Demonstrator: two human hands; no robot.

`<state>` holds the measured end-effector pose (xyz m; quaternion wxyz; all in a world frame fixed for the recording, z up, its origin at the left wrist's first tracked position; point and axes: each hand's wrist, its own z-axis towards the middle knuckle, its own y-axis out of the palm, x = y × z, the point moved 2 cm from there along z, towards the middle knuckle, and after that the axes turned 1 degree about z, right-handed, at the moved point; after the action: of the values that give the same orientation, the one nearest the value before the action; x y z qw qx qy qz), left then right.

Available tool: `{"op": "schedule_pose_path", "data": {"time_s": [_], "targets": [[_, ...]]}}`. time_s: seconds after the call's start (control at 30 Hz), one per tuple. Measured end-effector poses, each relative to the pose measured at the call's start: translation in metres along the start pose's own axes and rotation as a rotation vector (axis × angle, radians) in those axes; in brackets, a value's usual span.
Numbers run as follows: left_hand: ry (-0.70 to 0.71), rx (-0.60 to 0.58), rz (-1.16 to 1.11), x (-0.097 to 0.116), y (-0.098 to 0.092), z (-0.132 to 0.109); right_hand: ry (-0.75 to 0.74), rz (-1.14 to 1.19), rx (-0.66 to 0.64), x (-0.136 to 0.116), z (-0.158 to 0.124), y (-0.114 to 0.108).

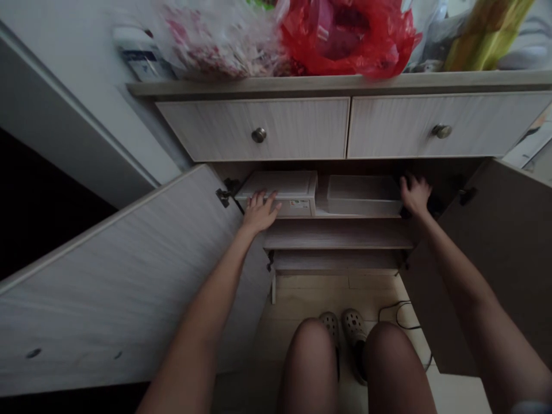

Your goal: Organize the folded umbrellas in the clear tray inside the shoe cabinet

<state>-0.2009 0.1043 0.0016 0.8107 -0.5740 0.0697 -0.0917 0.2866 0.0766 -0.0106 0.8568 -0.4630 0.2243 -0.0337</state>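
Observation:
I look down into an open cabinet with two pale boxes on its upper shelf. My left hand lies flat, fingers stretched out, on the front of the left white box. My right hand reaches into the dark right end of the shelf beside the right box; its fingers are spread and partly hidden in shadow. Nothing shows in either hand.
Both cabinet doors stand open, the left door wide toward me, the right door at my right arm. Two closed drawers sit above. Plastic bags, one red, crowd the top. My knees and shoes are below, near a black cable.

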Motion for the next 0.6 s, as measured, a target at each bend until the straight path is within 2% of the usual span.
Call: {"op": "schedule_pose_path", "data": {"time_s": [0.07, 0.13, 0.27, 0.33, 0.4, 0.47, 0.53, 0.6], "targets": [[-0.001, -0.005, 0.003, 0.002, -0.002, -0.001, -0.142, -0.015, -0.02, -0.007, -0.022, 0.001], [-0.005, -0.005, 0.005, 0.004, -0.003, -0.002, -0.27, -0.028, -0.094, -0.01, -0.037, 0.008], [-0.01, -0.037, 0.0, 0.006, -0.006, -0.001, -0.365, 0.004, -0.234, -0.011, -0.03, 0.016], [-0.028, -0.081, -0.002, 0.007, -0.008, 0.003, -0.349, 0.002, -0.229, -0.018, -0.023, 0.012], [-0.041, -0.128, -0.013, 0.011, -0.011, 0.006, -0.341, 0.034, -0.15, -0.028, -0.029, -0.003], [-0.026, -0.094, -0.043, 0.018, -0.018, 0.002, -0.327, 0.137, -0.038, -0.032, -0.054, -0.028], [-0.02, 0.059, -0.109, 0.026, -0.029, -0.017, -0.285, 0.271, 0.07, -0.018, -0.098, -0.06], [-0.079, 0.271, -0.204, 0.027, -0.041, -0.059, -0.189, 0.327, 0.208, 0.016, -0.152, -0.094]]}}
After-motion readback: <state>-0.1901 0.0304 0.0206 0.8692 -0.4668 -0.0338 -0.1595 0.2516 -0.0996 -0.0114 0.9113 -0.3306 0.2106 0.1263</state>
